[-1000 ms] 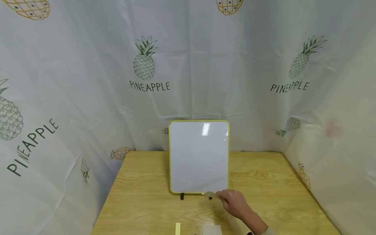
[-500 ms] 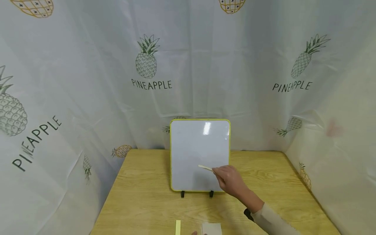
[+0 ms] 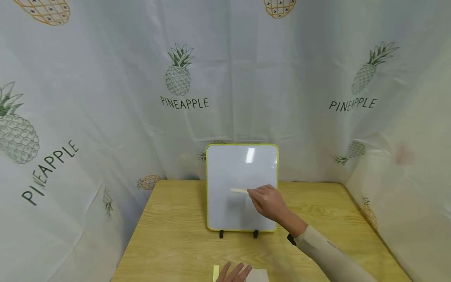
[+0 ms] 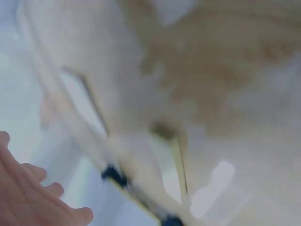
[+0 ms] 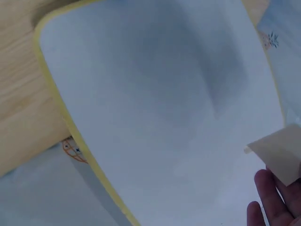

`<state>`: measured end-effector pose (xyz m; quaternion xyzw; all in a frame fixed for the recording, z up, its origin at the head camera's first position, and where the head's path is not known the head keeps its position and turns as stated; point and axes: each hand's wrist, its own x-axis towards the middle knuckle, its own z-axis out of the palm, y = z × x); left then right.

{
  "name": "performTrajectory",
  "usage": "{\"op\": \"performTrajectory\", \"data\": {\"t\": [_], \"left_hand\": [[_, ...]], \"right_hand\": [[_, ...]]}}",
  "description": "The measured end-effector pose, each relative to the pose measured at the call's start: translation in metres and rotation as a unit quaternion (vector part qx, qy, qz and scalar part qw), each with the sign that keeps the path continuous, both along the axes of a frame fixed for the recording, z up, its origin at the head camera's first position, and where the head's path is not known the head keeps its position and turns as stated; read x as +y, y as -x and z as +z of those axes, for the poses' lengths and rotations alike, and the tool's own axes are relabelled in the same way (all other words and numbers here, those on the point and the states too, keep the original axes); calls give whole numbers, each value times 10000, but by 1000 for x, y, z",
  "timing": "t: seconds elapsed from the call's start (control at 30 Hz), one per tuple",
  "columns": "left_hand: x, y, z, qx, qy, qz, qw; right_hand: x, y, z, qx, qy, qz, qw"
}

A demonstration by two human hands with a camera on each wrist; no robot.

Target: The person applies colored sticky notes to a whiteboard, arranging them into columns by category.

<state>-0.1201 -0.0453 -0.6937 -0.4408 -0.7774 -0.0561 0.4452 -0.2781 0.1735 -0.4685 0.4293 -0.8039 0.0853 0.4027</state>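
My right hand (image 3: 267, 201) pinches a small beige paper note (image 5: 277, 153) by its edge, in front of the whiteboard (image 3: 225, 168). The head view shows the note nearly edge-on; from the right wrist it appears square, with one edge slightly curled. A gap seems to separate it from the board's face. At the bottom of the head view, my left hand (image 3: 233, 274) has its fingers spread, over or beside a yellow strip-shaped pad (image 3: 215, 270) and a beige note pad (image 3: 258, 275). Whether it touches either pad cannot be told. Nothing is in its fingers.
The yellow-framed board stands upright on small black feet (image 3: 221, 234) on a wooden table (image 3: 169, 227). Behind and at both sides hangs a pale curtain (image 3: 134, 98) with pineapple prints.
My right hand has risen with the note from the board's lower edge to about its middle, moving slightly left. My left hand has come further into view from below.
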Motion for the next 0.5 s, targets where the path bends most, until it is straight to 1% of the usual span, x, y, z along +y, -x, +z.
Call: {"op": "performTrajectory", "data": {"t": [0.03,0.07,0.13,0.2,0.27,0.3,0.4,0.43,0.5], "left_hand": [[-5,0,11,-211,102,121,9997],[-11,1,22,-349,234,277,9987],[-28,3,42,-873,688,552,9923],[-46,7,56,-1324,1101,837,9815],[-62,12,67,-1805,1315,1049,9691],[-69,14,71,-1999,1326,1137,9641],[-86,19,77,-2541,1099,1358,9513],[-91,20,79,-2777,957,1379,9459],[-98,21,81,-3312,627,1361,9316]], "right_hand": [[-1,3,1,82,18,2,10000],[-2,6,3,157,20,-22,9999],[-6,11,9,251,49,-92,9996],[-11,15,15,311,36,-181,9993],[-17,19,20,417,26,-240,9988],[-20,21,22,482,44,-247,9985],[-31,27,27,671,119,-270,9973],[-35,29,28,721,132,-295,9969],[-41,34,31,797,141,-355,9961]]}}
